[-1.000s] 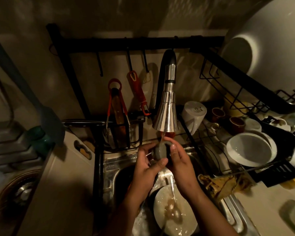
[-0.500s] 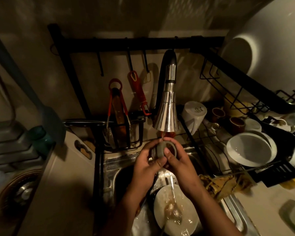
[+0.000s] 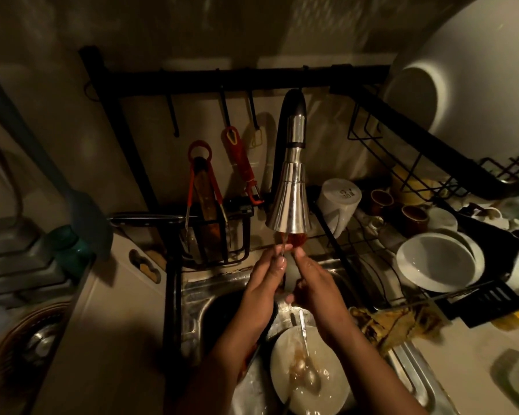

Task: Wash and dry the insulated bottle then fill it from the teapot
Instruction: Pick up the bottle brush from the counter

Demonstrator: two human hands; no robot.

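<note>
rinsing hands (image 3: 262,284) under running faucet (image 3: 289,205)

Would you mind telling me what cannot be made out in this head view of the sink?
1. Whatever lies between the left hand and right hand under the faucet: head view, hidden by the hands themselves and dimness.
2. Insulated bottle and teapot: head view, not recognisable in the dark clutter.
3. Print on the base of the white mug: head view, too small.

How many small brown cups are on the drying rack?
2. One brown cup stands just right of the white mug; the other cup is further right and nearer. The dim clutter may hide more.
</note>
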